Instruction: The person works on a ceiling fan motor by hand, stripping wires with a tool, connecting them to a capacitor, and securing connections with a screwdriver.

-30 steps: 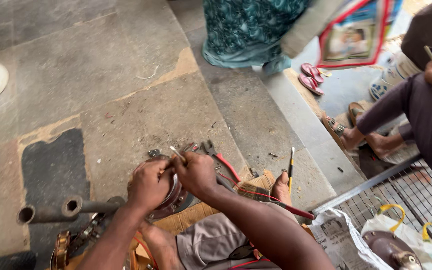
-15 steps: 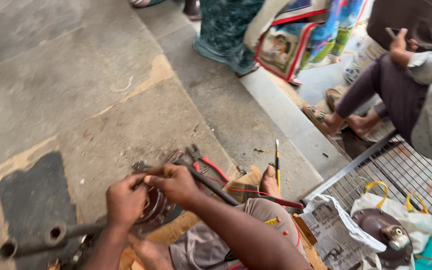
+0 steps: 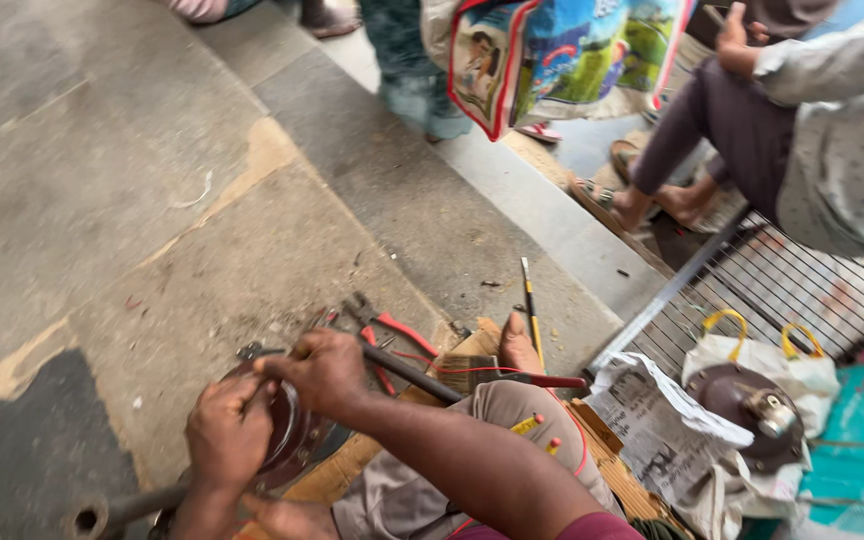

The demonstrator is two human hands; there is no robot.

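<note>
Both hands have slid toward 7 o'clock — left hand (image 3: pixel 224 440) and right hand (image 3: pixel 324 372) stay closed on the disc (image 3: pixel 287 440); pliers (image 3: pixel 382 325) at 1 o'clock.

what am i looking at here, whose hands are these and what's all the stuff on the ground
This is one picture from a camera worn on a person's head, looking down at their own two bare hands. The left hand and right hand both grip a round dark metal part on the concrete ground. Red-handled pliers and a yellow-handled screwdriver lie beside them. To the right sit crumpled newspaper, a white bag and a wire grille. The other people nearby are bystanders.
</note>
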